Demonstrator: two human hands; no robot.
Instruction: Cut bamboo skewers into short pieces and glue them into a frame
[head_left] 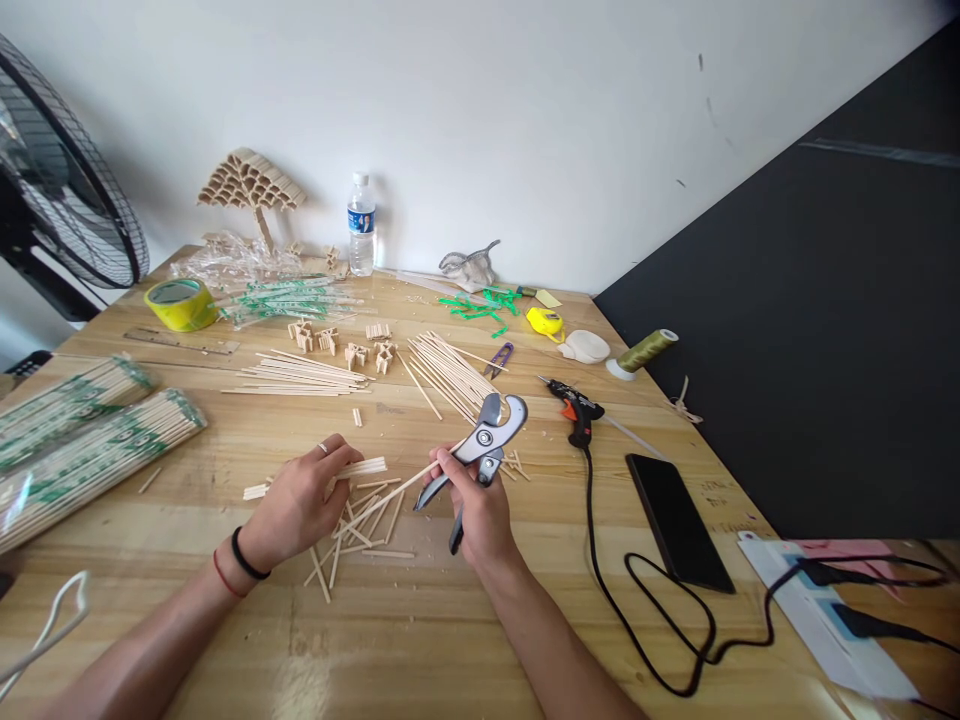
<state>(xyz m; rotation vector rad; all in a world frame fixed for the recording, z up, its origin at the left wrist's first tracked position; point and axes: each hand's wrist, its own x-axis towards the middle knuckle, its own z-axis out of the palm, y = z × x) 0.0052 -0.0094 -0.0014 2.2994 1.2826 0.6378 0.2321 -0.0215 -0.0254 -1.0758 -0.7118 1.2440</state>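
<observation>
- Cutters (486,440) in the right hand (486,515), above the middle of the table (337,660), handles apart; long stick (405,489) pinched in that same grip, perhaps clear of the cutting edge, hard to tell.
- Short sticks (367,467) at 9 o'clock from the cutters, pinched between thumb and fingers of the left hand (304,500).
- Best to set any stick square to the cutters, squeeze steadily, keep fingertips well back and bundle ends even.
- Loose pieces (386,553) at 8 o'clock, scattered and crossing.
- Clear packs (112,455) at 9 o'clock, farther out, filled with sticks.
- Crumpled wrappers (285,300) at 10 o'clock, contents unclear.
- Capped bottle (361,240) at 11 o'clock, fill level unclear.
</observation>
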